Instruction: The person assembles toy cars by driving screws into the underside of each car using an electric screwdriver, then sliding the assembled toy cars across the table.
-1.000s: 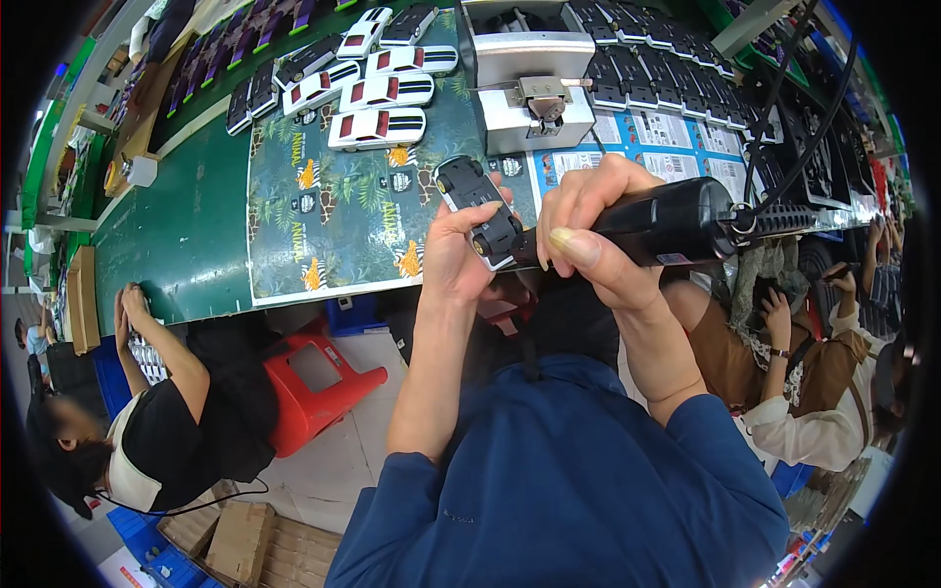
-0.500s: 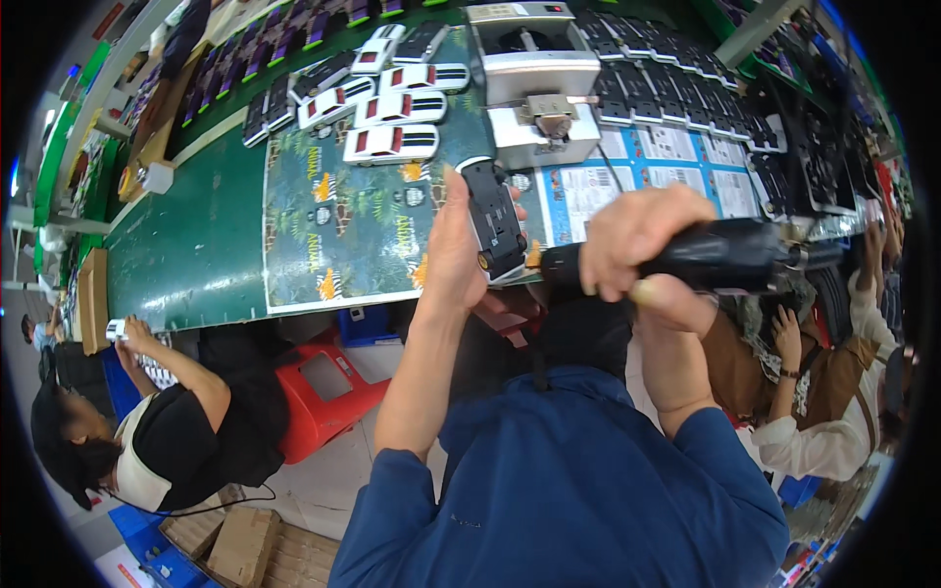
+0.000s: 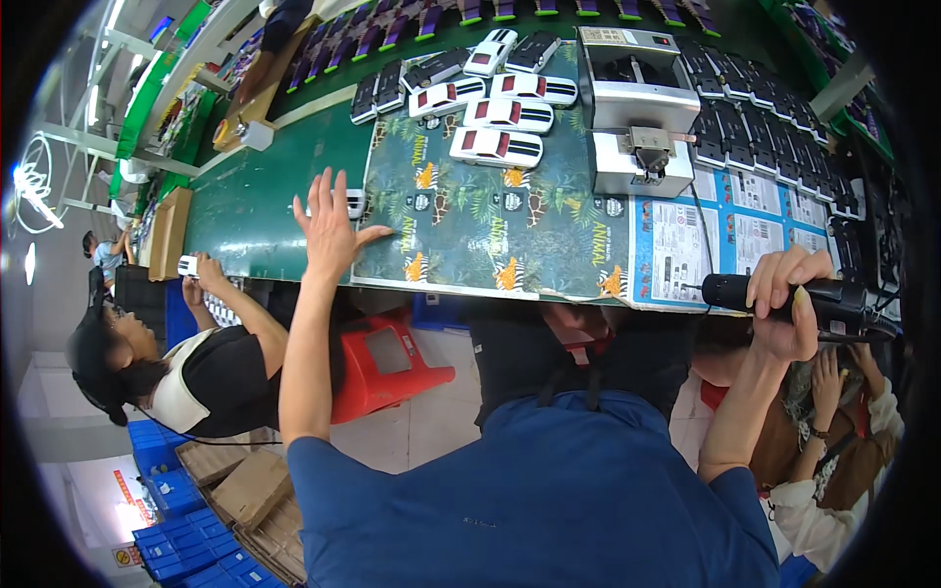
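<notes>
My left hand [image 3: 331,235] is stretched over the green table near the left edge of a printed sheet, its fingers spread and nothing in them. Just past it, partly hidden by the fingers, lies a white toy car [image 3: 355,204]. Off to the right, my right hand [image 3: 787,304] is wrapped round a black electric screwdriver [image 3: 730,291], held level over the table's front edge. Several white toy cars with dark stripes [image 3: 495,147] sit in a cluster at the back of the sheet. Beside them, a few cars lie with black undersides up [image 3: 436,69].
A silver screw-feeder machine [image 3: 642,165] stands at the back right. Rows of black car undersides [image 3: 750,137] fill the space beyond it. A co-worker [image 3: 225,363] sits at the left holding a white car, near a red stool [image 3: 377,377]. Another person [image 3: 823,441] is at the right.
My left hand has moved left and let go of the toy car with its black underside up. My right hand has carried the screwdriver right, away from it. The view has shifted too.
</notes>
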